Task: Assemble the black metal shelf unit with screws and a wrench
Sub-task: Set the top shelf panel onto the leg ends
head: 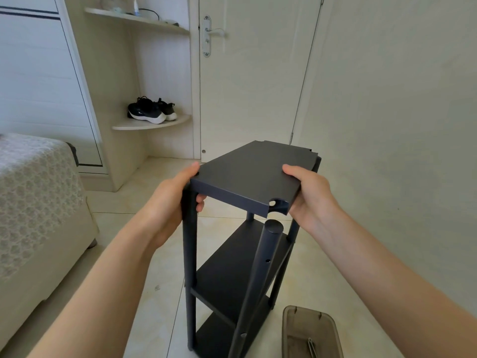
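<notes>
smoky brown plastic tray (296, 328) on tiled floor (147, 319), bottom right: 1 thin metal tool (311, 347) inside, partly cut off by frame edge, type unclear. black shelf unit (229, 277) stands upright just left of tray: 4 posts, 2 lower shelves fitted. top panel (254, 174) sits tilted over posts; near-right post (261, 267) w/ round cap leans free below panel's notched corner. left hand (169, 202) grip closed on panel's left corner, thumb on top, fingers curled underneath. right hand (312, 200) grip closed on right edge, thumb on top. 2 black sneakers (151, 111) on corner wall shelf (144, 125).
</notes>
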A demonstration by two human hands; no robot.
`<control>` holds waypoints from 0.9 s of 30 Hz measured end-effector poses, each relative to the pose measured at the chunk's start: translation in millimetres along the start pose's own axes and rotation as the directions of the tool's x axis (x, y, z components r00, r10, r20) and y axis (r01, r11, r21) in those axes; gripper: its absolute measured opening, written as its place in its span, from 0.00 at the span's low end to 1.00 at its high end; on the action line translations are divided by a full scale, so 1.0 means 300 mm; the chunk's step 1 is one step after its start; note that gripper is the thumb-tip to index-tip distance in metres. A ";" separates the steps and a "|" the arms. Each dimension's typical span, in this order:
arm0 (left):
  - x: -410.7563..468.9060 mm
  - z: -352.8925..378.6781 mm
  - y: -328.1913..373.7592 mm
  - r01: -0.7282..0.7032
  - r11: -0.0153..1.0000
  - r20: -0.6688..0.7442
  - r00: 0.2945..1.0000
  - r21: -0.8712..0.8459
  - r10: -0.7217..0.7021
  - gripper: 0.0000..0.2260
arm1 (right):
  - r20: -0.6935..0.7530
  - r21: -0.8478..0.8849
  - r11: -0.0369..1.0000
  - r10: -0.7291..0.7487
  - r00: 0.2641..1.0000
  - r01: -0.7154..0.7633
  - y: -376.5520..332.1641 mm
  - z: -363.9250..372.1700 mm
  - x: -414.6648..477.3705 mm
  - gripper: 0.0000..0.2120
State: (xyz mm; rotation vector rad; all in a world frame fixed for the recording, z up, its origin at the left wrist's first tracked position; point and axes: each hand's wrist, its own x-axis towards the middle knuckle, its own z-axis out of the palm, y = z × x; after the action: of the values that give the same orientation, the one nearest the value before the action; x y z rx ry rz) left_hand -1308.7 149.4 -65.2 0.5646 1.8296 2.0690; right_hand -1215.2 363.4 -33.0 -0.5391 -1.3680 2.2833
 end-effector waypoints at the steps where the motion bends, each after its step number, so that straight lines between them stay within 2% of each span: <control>1: 0.001 -0.001 0.000 0.003 1.000 0.009 1.000 -0.005 -0.003 0.19 | -0.005 0.002 1.000 -0.005 1.000 0.005 0.000 0.001 0.001 0.11; 11: -0.006 -0.026 0.026 0.070 0.995 0.022 0.997 -0.070 -0.068 0.12 | -0.020 -0.013 1.000 -0.023 1.000 0.023 0.014 0.029 -0.001 0.16; 19: -0.060 0.016 0.044 0.114 0.988 0.053 0.993 -0.101 -0.109 0.11 | 0.055 -0.093 0.995 0.042 0.998 -0.037 -0.017 0.004 0.015 0.05; 22: -0.079 0.028 0.039 0.153 0.986 0.118 0.982 -0.064 -0.145 0.12 | 0.079 -0.124 0.990 0.078 0.994 -0.068 -0.034 -0.010 0.016 0.03; 27: -0.078 0.004 0.065 0.235 0.971 0.347 0.915 -0.045 -0.206 0.16 | 0.094 -0.169 0.980 0.125 0.988 -0.107 -0.050 -0.036 0.012 0.04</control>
State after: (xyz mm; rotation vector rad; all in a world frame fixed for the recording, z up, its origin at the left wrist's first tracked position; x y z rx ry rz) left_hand -1287.3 136.6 -47.5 0.6170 1.5224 1.7634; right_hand -1210.3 379.6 -24.7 -0.5727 -1.6253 2.3328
